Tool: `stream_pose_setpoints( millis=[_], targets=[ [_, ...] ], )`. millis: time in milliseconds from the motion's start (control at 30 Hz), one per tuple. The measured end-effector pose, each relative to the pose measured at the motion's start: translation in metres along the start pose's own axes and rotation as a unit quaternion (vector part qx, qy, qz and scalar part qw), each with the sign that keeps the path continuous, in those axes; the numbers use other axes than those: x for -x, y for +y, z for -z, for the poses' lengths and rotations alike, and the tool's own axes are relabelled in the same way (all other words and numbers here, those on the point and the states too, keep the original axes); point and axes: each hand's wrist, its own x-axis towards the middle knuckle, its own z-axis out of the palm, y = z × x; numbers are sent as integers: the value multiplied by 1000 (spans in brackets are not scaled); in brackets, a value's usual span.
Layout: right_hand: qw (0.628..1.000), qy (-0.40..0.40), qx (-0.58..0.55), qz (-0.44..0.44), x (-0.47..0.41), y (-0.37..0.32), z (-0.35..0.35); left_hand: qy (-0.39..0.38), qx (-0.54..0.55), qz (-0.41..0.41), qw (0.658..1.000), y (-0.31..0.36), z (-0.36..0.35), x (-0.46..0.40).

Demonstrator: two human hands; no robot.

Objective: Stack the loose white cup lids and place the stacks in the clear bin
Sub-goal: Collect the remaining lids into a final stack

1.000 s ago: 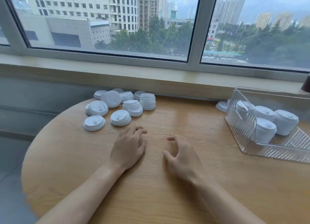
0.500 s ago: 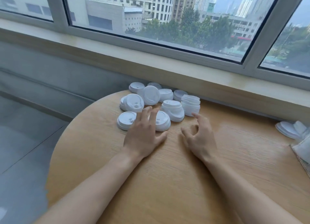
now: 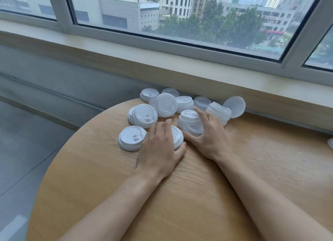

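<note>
White lids scattered at desk's far edge below the window sill. Left hand covers one flat lid, fingers curled over it. Right hand grips short lid stack, thumb and fingers around it.

Two bare forearms are seen, with no sleeves worn up to the frame's edge. The left hand and right hand are ungloved; short, unpainted nails are shown.
</note>
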Motion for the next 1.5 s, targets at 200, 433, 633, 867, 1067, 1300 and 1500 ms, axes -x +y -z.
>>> stream_pose_setpoints(
  millis=[200, 433, 633, 867, 1067, 1300, 1500],
  targets=[
    [999, 9, -39, -10, 5, 2, 3, -6, 23, 3, 1000, 1, 3, 2],
    [994, 55, -81, -38, 58, 13, 34, 3, 54, -11, 998, 11, 11, 22],
    [993, 71, -82, -55, 133, 44, 80, -25, 85, -61, 994, 58, 2, 55],
    [990, 91, -66, -82, 207, 84, 136, -82, 140, -140, 977, 138, -21, 90],
    [990, 89, -48, -103, 243, 107, 163, -127, 160, -172, 964, 167, -31, 98],
    [987, 101, -44, -119, 253, 114, 168, -154, 157, -150, 964, 168, -24, 97],
    [979, 128, -9, -161, 257, 111, 171, -97, 87, -107, 986, 172, -20, 99]
  ],
)
